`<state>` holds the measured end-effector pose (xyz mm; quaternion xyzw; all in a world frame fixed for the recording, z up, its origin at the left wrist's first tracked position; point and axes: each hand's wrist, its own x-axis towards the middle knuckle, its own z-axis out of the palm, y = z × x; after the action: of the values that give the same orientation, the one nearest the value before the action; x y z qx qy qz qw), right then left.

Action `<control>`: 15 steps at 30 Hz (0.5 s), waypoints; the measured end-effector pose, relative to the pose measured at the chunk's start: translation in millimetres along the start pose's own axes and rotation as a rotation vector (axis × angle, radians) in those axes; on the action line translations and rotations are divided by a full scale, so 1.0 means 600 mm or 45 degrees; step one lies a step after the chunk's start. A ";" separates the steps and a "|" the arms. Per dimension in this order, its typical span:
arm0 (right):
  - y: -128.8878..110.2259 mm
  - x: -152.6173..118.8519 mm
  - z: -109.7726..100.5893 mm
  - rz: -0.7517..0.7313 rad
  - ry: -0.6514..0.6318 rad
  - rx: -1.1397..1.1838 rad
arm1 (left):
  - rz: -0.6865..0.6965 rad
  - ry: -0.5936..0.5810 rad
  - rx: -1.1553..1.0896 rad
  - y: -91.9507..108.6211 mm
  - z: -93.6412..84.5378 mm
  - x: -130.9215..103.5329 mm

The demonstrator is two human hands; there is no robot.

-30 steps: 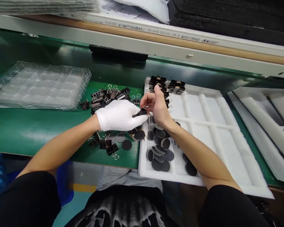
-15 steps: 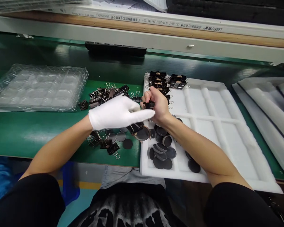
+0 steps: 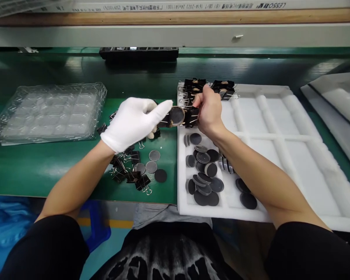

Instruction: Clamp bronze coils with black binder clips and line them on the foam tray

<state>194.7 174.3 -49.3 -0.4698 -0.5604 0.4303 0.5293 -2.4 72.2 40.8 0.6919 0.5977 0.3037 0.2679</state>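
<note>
My left hand (image 3: 134, 122), in a white glove, is closed around a round dark disc (image 3: 177, 116) with a pale rim, its thumb lying along the top edge. A black binder clip sits on the disc's left side, partly under the glove. On the disc's right is another black binder clip (image 3: 191, 117), gripped by my bare right hand (image 3: 211, 111), whose fingertips are partly hidden. Just behind, clipped pieces (image 3: 195, 83) line the far left compartment of the white foam tray (image 3: 275, 134). Loose dark discs (image 3: 203, 157) lie in its near compartments.
A pile of binder clips (image 3: 131, 171) lies on the green table (image 3: 61, 167), beside a few loose discs (image 3: 154, 155). Clear plastic trays (image 3: 51, 112) are stacked at the left. More white foam (image 3: 338, 91) stands at the right. A shelf edge (image 3: 175, 37) crosses the back.
Both hands have moved up and away from me, and the disc has risen from beside the tray's edge to between them. The right hand's clip now meets the disc's right side. The view has shifted slightly.
</note>
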 end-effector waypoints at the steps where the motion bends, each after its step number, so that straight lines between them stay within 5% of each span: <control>1: 0.003 0.003 -0.001 0.006 0.017 0.007 | 0.032 0.058 0.046 -0.001 0.004 -0.001; 10: 0.043 0.030 0.002 -0.085 0.064 -0.062 | 0.224 0.466 0.460 -0.005 0.056 -0.023; 15: 0.073 0.040 -0.002 -0.223 -0.006 -0.148 | 0.194 0.500 0.488 -0.008 0.064 -0.022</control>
<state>198.9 206.0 -87.8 -0.4481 -0.6245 0.3502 0.5353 21.9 59.6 10.1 0.7008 0.6310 0.3326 -0.0121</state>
